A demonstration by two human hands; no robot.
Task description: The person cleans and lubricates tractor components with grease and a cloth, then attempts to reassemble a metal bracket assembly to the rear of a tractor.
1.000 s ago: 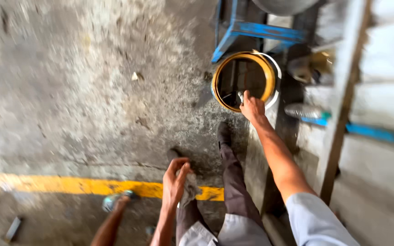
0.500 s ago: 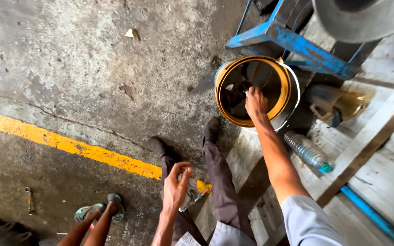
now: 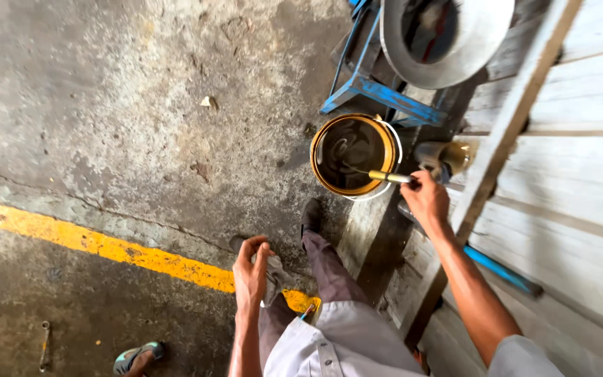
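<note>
Change: a second ago your right hand (image 3: 423,199) was down inside the bucket (image 3: 354,155); now it is drawn back beyond the rim, lifting out a brush (image 3: 385,176).
Meaning: the bristle end looks freshly dipped in the dark liquid.
Right fingers: closed on the brush handle, its tip over the bucket.
Left hand (image 3: 251,272): fingers curled around a grey rag (image 3: 274,276), near your knee.
Bucket: on the floor, beside the blue frame (image 3: 378,94).

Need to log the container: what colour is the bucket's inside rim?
Yellow-orange rim on the bucket, dark liquid inside; clearest in the head view.
</note>
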